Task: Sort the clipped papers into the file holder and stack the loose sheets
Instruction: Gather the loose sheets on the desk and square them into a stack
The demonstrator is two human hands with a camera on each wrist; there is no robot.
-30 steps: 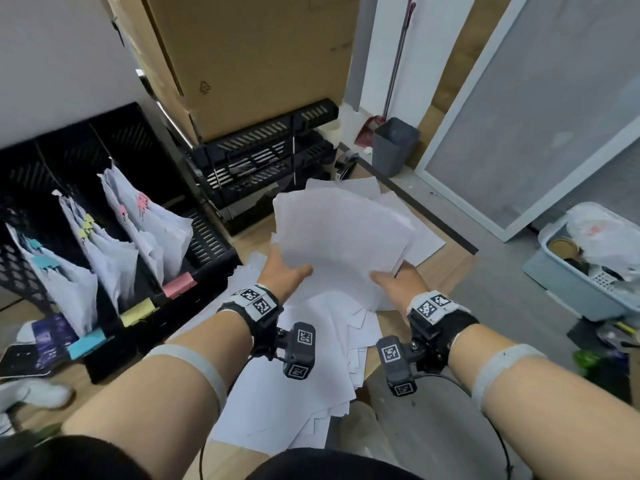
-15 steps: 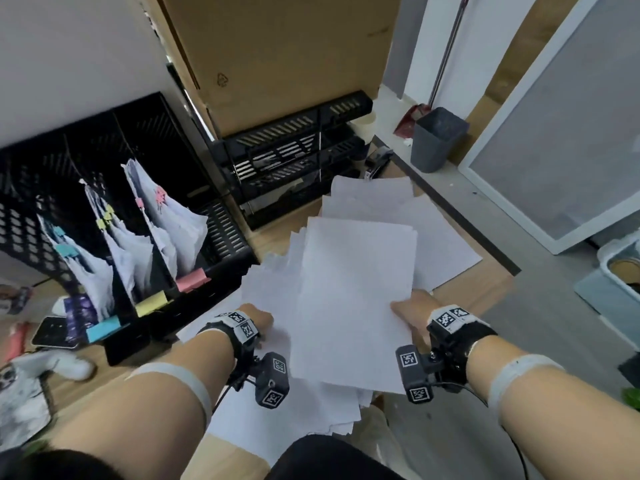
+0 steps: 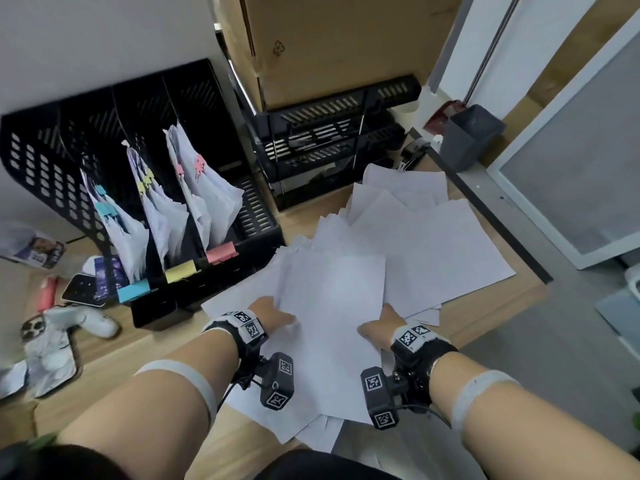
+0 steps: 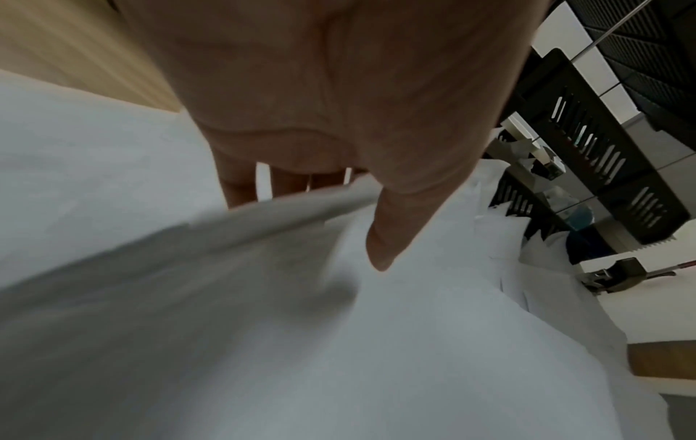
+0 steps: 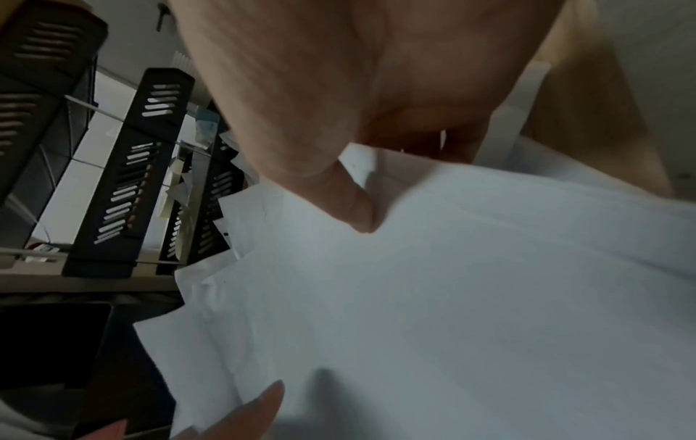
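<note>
A squared bundle of loose white sheets [image 3: 334,327] lies low over the scattered paper on the wooden desk. My left hand [image 3: 273,315] grips its left edge, thumb [image 4: 384,238] on top and fingers [image 4: 241,187] beneath. My right hand [image 3: 379,329] grips the right edge the same way, thumb [image 5: 354,205] on top. More loose sheets [image 3: 426,244] spread toward the back right. The black file holder [image 3: 45,161] at the left holds clipped papers with blue clips [image 3: 105,209], yellow clips [image 3: 147,180] and pink clips [image 3: 199,164] in separate slots.
A black stacked letter tray [image 3: 332,147] stands behind the papers under a big cardboard box [image 3: 332,46]. Phones [image 3: 81,289] and small clutter lie left of the holder. The desk's right edge [image 3: 498,226] drops to grey floor with a grey bin [image 3: 471,136].
The bundle, held up in both hands a second ago, has come down and toward me onto the scattered sheets. Both hands keep their hold on its edges.
</note>
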